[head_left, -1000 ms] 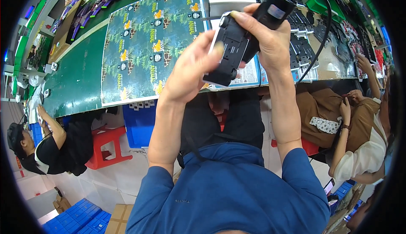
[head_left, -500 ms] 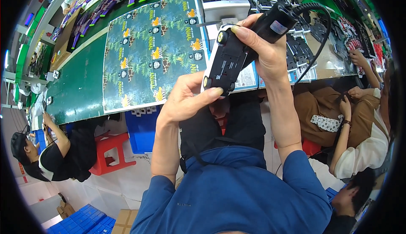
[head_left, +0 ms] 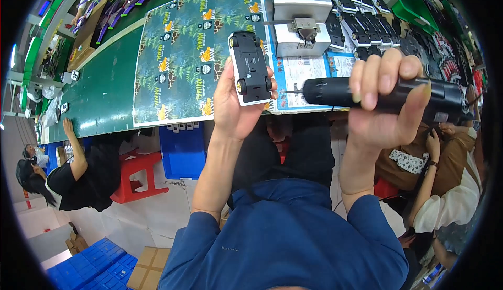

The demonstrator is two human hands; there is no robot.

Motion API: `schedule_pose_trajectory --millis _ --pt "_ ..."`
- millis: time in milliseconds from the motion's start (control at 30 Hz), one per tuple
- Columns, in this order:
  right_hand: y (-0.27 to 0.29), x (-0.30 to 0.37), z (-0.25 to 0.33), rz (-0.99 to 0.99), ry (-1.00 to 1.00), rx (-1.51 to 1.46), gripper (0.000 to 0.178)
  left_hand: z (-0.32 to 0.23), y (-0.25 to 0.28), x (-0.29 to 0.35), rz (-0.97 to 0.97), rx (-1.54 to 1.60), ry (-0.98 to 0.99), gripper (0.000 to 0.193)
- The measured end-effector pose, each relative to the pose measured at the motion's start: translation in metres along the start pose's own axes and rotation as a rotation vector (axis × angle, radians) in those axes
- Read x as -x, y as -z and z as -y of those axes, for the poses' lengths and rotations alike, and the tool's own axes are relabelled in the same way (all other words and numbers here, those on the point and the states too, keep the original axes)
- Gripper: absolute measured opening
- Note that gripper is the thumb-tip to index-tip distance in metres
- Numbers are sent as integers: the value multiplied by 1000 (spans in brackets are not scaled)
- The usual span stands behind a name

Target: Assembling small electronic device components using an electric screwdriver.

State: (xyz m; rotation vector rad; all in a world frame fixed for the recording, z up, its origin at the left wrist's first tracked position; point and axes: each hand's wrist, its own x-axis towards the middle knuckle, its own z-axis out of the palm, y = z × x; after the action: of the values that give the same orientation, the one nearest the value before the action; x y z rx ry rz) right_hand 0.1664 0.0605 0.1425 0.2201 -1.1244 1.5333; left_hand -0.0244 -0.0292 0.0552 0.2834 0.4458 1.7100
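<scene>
My left hand (head_left: 232, 110) is closed round a toy car (head_left: 251, 67), its black underside up and white body edge showing at the left. The car stands above the printed sheet, near the table's front edge. In my right hand (head_left: 381, 109) is a black electric screwdriver (head_left: 327, 92), lying level with its thin bit towards the left. The bit's tip is apart from the car, just right of it. Behind them is a metal dispenser box (head_left: 300, 44) with a small bracket on its front; what it holds is hidden.
Rows of black toy car bases (head_left: 361, 25) lie right of the dispenser. A jungle-print sheet (head_left: 178, 54) covers part of the green table (head_left: 105, 93). Purple toy pieces (head_left: 123, 7) lie far left. People sit on both sides. A blue bin (head_left: 181, 156) stands below the edge.
My right hand has moved right and down with the screwdriver, away from the car, and turned it level. My left hand now holds the car alone, more upright and further left.
</scene>
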Motion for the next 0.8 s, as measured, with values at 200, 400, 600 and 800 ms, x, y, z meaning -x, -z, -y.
schedule_pose_trajectory --millis 200,400,600,800 --pt "-18 11 -22 0 -58 -15 30 14 -14 0 -70 -57 -98 49" --pt "-17 6 -23 29 -70 -26 30 13 -14 -4 -65 -110 -100 48" --pt "-44 -3 -11 42 -128 39 30 7 -22 -1 -104 -69 -82 46" --pt "-26 -18 -23 459 -88 -140 31 23 -17 -6 -177 -32 109 44"
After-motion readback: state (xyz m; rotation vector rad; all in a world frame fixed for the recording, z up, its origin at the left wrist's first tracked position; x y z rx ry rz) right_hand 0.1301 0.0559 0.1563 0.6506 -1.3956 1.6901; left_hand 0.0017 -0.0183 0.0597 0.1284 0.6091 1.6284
